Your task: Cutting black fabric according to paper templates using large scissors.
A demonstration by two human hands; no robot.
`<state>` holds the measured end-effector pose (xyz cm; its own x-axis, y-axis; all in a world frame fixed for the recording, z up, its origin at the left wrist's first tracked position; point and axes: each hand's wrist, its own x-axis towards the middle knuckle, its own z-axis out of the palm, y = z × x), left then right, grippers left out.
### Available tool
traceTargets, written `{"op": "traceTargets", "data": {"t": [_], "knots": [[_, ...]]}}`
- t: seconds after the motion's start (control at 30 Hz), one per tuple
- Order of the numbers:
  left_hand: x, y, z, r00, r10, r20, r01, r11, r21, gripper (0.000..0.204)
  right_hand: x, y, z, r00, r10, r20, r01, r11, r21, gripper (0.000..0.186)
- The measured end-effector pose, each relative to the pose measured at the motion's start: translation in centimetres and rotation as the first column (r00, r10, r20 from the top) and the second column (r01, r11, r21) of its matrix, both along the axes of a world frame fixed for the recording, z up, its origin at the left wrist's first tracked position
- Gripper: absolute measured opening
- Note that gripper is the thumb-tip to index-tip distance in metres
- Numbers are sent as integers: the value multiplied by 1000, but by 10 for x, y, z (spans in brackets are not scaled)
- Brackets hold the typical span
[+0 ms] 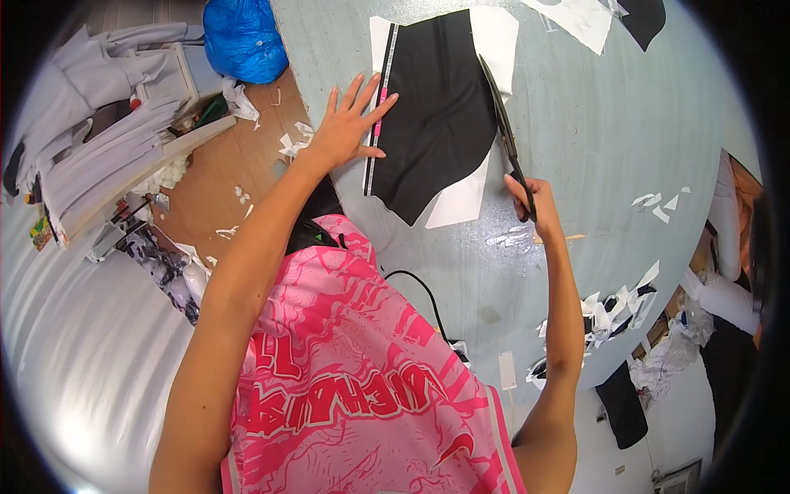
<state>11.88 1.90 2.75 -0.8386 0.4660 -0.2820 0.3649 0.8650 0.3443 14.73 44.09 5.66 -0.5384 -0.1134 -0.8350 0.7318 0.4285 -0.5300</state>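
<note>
A black fabric piece (436,107) lies flat on the pale blue-grey table, over a larger white sheet (461,198) whose edges stick out around it. Along its left edge runs a narrow printed strip with a pink part (381,111). My left hand (350,123) rests spread on that edge, fingers apart across the strip and the black fabric. In my right hand (535,202) are long black scissors (504,123), gripped by the handles. Their blades point away from me and lie along the right edge of the black fabric. The blades look nearly closed.
White and black offcuts (613,313) are heaped at the table's right edge, with small white scraps (658,204) farther up. More cut pieces (580,20) lie at the far side. A blue plastic bag (243,41) and stacked white fabric (107,156) stand left of the table.
</note>
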Motion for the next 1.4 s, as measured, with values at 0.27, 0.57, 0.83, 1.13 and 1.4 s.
{"op": "traceTargets", "data": {"t": [0.27,0.57,0.83,1.13,1.4], "knots": [[-2,-1,3,1000,-1,22,1,1000,-13,116,-4,-25,3,997,-73,-10,73,997,-13,54],[-1,1,4,998,-2,61,4,999,-35,116,-6,-46,-4,988,-152,7,153,988,-33,55],[-3,2,5,999,0,46,1,1000,-23,117,-17,-68,2,982,-187,7,187,979,-78,53],[0,4,8,997,32,71,-32,999,-5,122,-32,-70,2,981,-191,16,192,979,-70,53],[-1,4,11,995,29,91,-27,999,-30,123,-51,-72,4,993,-115,-2,115,993,-5,55]]}}
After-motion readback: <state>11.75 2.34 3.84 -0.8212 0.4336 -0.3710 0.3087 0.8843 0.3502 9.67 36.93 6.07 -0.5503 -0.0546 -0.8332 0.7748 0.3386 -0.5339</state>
